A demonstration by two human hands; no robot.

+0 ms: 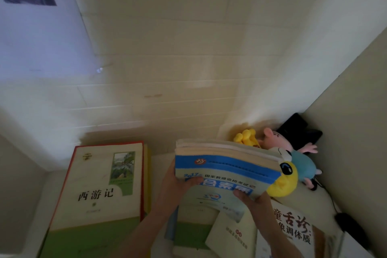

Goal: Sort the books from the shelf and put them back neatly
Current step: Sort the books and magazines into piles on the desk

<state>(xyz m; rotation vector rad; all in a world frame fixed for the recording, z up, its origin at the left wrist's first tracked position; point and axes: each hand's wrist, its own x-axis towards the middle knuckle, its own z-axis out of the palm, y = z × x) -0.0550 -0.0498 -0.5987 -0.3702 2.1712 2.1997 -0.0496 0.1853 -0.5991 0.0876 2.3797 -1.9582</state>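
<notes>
Both hands are on it: the left hand [178, 183] grips the near left edge of the blue-banded book [226, 170], thumb laid over the cover, and the right hand [252, 197] pinches the lower right corner, thumb on top too. The hands sit apart, one at each side, clamped on the same load. Thick pale page edges show behind the cover, maybe a second volume bunched in, but I can't tell. The book is lifted and tilted up off the pile, its far corner just beside the moon plush toy [287, 176].

Under the wrists lie a green-and-white book [191, 230], a cream booklet [228, 234] and a book with big black characters [293, 229], all askew. Off to the left, a red-edged book [100, 190] lies flat on the white shelf [161, 163], with a pink plush [276, 138] and a yellow plush [246, 136] in the back corner.

This looks like the gathering step, with the sorting barely begun. The next move calls for squaring this load and setting it down clear of the toys.
</notes>
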